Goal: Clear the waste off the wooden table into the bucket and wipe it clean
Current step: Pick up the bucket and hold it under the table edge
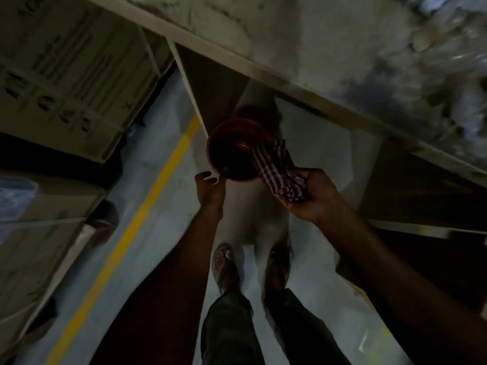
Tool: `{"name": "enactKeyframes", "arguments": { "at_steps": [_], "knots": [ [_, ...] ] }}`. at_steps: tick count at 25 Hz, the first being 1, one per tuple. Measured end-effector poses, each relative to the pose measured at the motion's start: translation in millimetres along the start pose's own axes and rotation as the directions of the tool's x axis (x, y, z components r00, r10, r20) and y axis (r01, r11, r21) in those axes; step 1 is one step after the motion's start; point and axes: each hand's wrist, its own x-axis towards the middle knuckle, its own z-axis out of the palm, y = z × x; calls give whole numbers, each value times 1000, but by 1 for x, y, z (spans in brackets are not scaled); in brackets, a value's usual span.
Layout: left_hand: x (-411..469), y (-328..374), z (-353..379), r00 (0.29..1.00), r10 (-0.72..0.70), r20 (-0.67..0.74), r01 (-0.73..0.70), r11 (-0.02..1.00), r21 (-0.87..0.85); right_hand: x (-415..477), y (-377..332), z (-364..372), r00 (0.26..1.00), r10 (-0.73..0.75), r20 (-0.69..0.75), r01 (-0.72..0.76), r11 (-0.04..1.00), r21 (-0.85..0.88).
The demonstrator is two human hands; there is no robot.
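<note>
Pale floor (pixel 168 233) with a yellow line (pixel 158 185) runs beside the wooden table (pixel 290 48), where blurred waste (pixel 448 61) lies. The left hand (pixel 210 187) curls at the red bucket's (pixel 234 151) near rim; I cannot tell whether it grips. The right hand (pixel 313 198) clutches a checked cloth (pixel 276 175) beside the bucket. This looks like setting up; next, the bucket likely needs steadying under the table edge for sweeping. Print on the boxes (pixel 66 61) is unreadable.

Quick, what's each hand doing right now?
Left hand: at the bucket rim; grip cannot be told.
Right hand: holding the checked cloth.
</note>
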Motion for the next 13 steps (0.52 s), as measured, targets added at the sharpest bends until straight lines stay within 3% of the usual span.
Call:
{"name": "enactKeyframes", "arguments": {
  "at_steps": [7, 13],
  "knots": [
    [119, -76, 51, 995, -97, -9, 97, 994, 48, 153, 24, -24, 988, -72, -135, 71, 997, -7],
    [176, -110, 84, 989, -101, 108, 106, 994, -39, 198, 31, -19, 990, -131, -61, 129, 991, -32]
  ]
}}
